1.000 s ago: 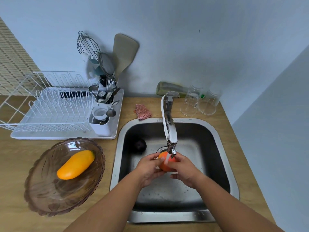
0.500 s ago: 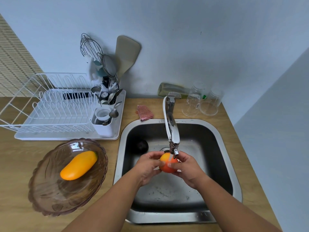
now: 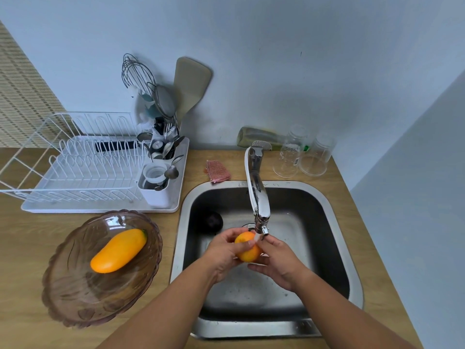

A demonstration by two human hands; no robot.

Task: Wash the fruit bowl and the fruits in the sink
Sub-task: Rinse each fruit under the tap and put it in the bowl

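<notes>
Both hands hold a small orange fruit (image 3: 247, 249) over the steel sink (image 3: 334, 222), right under the spout of the chrome faucet (image 3: 258, 197). My left hand (image 3: 225, 251) grips it from the left, thumb across its top. My right hand (image 3: 275, 260) cups it from the right and below. A dark round fruit (image 3: 213, 222) lies in the sink's far left corner. The brown glass fruit bowl (image 3: 75, 298) stands on the counter left of the sink, with a yellow mango (image 3: 118, 250) lying in it.
A white dish rack (image 3: 83, 172) with a utensil holder (image 3: 161, 172) stands behind the bowl. A pink scrub cloth (image 3: 217, 170) lies by the faucet base. Two upturned clear glasses (image 3: 304, 157) and a lying bottle (image 3: 261, 137) sit at the back right.
The fruit has turned in my hands under the spout, showing more yellow-orange skin. My left thumb now lies across its top. The camera has shifted slightly.
</notes>
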